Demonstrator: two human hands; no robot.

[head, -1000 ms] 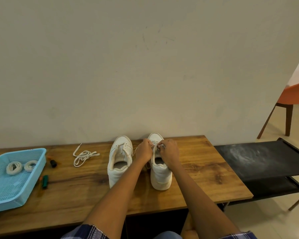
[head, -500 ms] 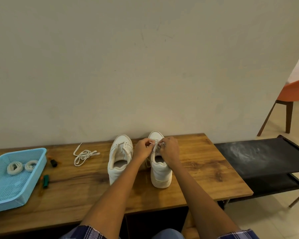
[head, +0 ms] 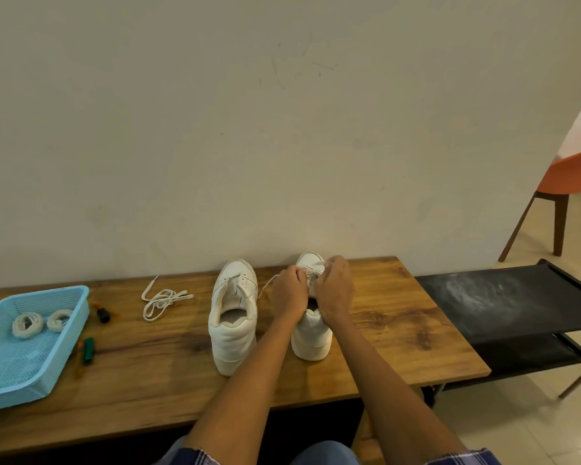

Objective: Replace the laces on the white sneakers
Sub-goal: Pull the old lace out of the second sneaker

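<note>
Both hands, left hand (head: 289,292) and right hand (head: 334,290), seemingly pinch the lace (head: 312,275) (fingers curled) above the right sneaker (head: 311,337).

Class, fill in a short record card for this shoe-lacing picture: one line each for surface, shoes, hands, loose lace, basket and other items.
Surface: wooden table
Shoes: left sneaker with no lace; right sneaker being worked on
Hands: left hand and right hand both pinch its lace
Loose lace: loose lace left of the shoes
Basket: blue basket holding two coiled laces
Other: black rack, orange chair
</note>
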